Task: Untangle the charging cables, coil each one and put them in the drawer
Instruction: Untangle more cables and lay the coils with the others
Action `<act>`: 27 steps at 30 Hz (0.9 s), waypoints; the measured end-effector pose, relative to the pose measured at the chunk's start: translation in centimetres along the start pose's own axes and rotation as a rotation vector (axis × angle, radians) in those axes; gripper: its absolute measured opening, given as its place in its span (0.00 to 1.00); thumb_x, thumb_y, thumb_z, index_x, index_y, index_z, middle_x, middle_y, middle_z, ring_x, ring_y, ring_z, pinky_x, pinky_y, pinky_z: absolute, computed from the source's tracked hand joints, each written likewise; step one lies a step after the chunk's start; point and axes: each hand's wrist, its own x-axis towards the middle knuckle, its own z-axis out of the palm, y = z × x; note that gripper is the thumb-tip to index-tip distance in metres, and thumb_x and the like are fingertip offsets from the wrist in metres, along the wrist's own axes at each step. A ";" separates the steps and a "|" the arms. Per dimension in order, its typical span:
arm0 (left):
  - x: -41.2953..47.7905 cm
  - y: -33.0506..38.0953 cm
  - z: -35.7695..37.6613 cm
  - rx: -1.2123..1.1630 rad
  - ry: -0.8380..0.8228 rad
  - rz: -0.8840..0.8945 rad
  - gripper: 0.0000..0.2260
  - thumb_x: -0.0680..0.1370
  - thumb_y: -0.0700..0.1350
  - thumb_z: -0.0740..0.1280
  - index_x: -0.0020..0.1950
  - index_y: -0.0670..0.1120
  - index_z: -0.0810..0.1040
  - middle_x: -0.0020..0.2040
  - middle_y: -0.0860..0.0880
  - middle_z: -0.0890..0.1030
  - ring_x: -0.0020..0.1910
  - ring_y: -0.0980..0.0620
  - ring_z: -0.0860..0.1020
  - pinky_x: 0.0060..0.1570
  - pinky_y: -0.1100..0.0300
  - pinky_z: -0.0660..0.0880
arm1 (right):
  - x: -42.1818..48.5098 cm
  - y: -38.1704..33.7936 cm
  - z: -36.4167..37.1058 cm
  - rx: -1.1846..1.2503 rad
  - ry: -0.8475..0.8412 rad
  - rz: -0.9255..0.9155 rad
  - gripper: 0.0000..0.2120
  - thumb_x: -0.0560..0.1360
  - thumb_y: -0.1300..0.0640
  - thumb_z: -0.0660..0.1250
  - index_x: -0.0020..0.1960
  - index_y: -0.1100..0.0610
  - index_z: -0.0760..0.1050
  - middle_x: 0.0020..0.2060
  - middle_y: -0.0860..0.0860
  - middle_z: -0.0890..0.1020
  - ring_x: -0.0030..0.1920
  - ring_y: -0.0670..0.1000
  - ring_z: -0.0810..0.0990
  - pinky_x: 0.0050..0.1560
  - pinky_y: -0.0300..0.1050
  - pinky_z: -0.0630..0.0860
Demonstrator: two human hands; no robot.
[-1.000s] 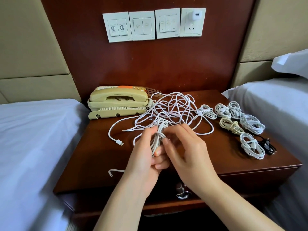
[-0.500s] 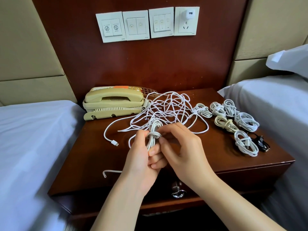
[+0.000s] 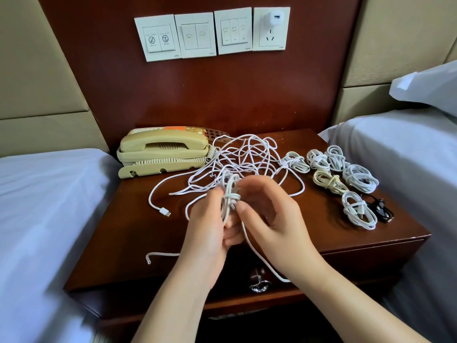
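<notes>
With your left hand (image 3: 207, 229) clamped round the coil (image 3: 228, 199) and your right hand (image 3: 272, 224), fingers curled at its wrap, hold unclear, cinch the tail (image 3: 262, 258) snug without kinking.

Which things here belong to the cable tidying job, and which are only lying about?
Belonging to the job: half-wound coil, gripped by the left hand and right hand; tangled cables; finished coils; drawer.

Only lying about: telephone; wall switches; plug-in charger; pillow.
</notes>
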 end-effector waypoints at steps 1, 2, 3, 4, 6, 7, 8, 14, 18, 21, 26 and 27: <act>0.1 -0.2 -0.1 0.097 0.009 0.066 0.18 0.82 0.47 0.55 0.35 0.44 0.74 0.21 0.52 0.65 0.17 0.57 0.61 0.19 0.67 0.58 | 0.0 -0.2 0.0 0.068 0.012 0.037 0.09 0.75 0.62 0.65 0.51 0.51 0.74 0.43 0.44 0.81 0.45 0.49 0.82 0.47 0.43 0.79; 0.1 -0.4 -0.3 0.188 0.004 0.122 0.17 0.82 0.48 0.56 0.39 0.44 0.77 0.22 0.53 0.68 0.18 0.57 0.64 0.21 0.65 0.61 | 0.1 -0.3 0.0 0.139 0.028 0.086 0.07 0.76 0.63 0.66 0.50 0.53 0.75 0.41 0.45 0.82 0.42 0.47 0.82 0.42 0.43 0.80; 0.2 -0.6 -0.3 0.259 -0.006 0.160 0.16 0.81 0.50 0.56 0.43 0.44 0.78 0.23 0.54 0.71 0.21 0.57 0.68 0.23 0.64 0.65 | 0.2 -0.4 -0.1 0.185 0.041 0.130 0.06 0.76 0.65 0.66 0.49 0.56 0.75 0.39 0.47 0.82 0.38 0.47 0.82 0.38 0.41 0.79; 0.2 -0.8 -0.4 0.313 -0.012 0.181 0.15 0.81 0.51 0.56 0.45 0.45 0.79 0.25 0.54 0.73 0.23 0.58 0.71 0.25 0.64 0.67 | 0.2 -0.4 -0.3 0.192 0.048 0.151 0.05 0.76 0.66 0.65 0.49 0.58 0.75 0.37 0.48 0.82 0.35 0.47 0.81 0.35 0.38 0.78; 0.4 -1.1 -0.6 0.382 -0.001 0.193 0.15 0.81 0.52 0.56 0.47 0.47 0.79 0.30 0.55 0.76 0.29 0.59 0.74 0.31 0.64 0.70 | 0.4 -0.1 -0.6 0.102 0.043 0.149 0.03 0.76 0.66 0.66 0.48 0.61 0.76 0.37 0.50 0.82 0.35 0.47 0.82 0.37 0.38 0.78; 0.5 -1.1 -0.7 0.403 0.009 0.200 0.15 0.81 0.52 0.56 0.47 0.47 0.78 0.32 0.55 0.76 0.30 0.59 0.74 0.34 0.63 0.70 | 0.5 0.1 -0.7 0.024 0.036 0.140 0.03 0.75 0.64 0.67 0.49 0.60 0.77 0.38 0.50 0.83 0.37 0.47 0.82 0.40 0.40 0.78; 0.5 -1.2 -0.7 0.420 0.018 0.209 0.14 0.81 0.53 0.55 0.46 0.48 0.78 0.33 0.55 0.76 0.32 0.58 0.74 0.38 0.62 0.70 | 0.5 0.4 -0.8 -0.056 0.032 0.135 0.03 0.75 0.60 0.68 0.49 0.57 0.78 0.39 0.49 0.83 0.40 0.47 0.82 0.43 0.42 0.79; 0.2 -1.4 0.1 0.383 0.046 0.166 0.11 0.82 0.52 0.53 0.53 0.54 0.74 0.55 0.52 0.78 0.54 0.53 0.77 0.56 0.56 0.73 | 0.7 1.0 -1.4 -0.191 0.038 0.146 0.02 0.74 0.57 0.70 0.47 0.54 0.79 0.40 0.48 0.82 0.42 0.48 0.81 0.46 0.50 0.78; 0.5 -2.0 1.5 0.308 0.011 0.191 0.13 0.82 0.48 0.54 0.44 0.56 0.76 0.45 0.54 0.80 0.44 0.55 0.79 0.41 0.60 0.74 | 1.4 1.0 -3.0 -0.198 0.079 0.131 0.04 0.75 0.61 0.68 0.47 0.53 0.78 0.39 0.48 0.83 0.41 0.46 0.82 0.46 0.48 0.79; 1.2 -2.7 2.9 0.290 0.041 0.208 0.12 0.81 0.45 0.60 0.42 0.58 0.78 0.45 0.56 0.81 0.48 0.55 0.80 0.51 0.54 0.78 | 1.9 1.2 -4.5 -0.209 0.136 0.118 0.08 0.72 0.57 0.68 0.51 0.51 0.77 0.41 0.46 0.82 0.42 0.47 0.82 0.46 0.47 0.79; 2.2 -3.4 5.1 0.284 0.030 0.244 0.13 0.79 0.42 0.64 0.41 0.58 0.83 0.43 0.52 0.85 0.47 0.50 0.82 0.54 0.46 0.78 | 1.9 1.1 -6.8 -0.310 0.164 0.046 0.13 0.71 0.65 0.71 0.53 0.53 0.78 0.39 0.42 0.80 0.38 0.43 0.80 0.40 0.34 0.76; 2.4 -3.6 5.5 0.278 0.017 0.240 0.11 0.78 0.44 0.64 0.43 0.56 0.83 0.44 0.51 0.85 0.48 0.50 0.82 0.54 0.46 0.78 | 1.9 1.3 -7.2 -0.354 0.168 0.049 0.14 0.71 0.65 0.72 0.53 0.53 0.77 0.39 0.42 0.80 0.38 0.43 0.80 0.40 0.36 0.77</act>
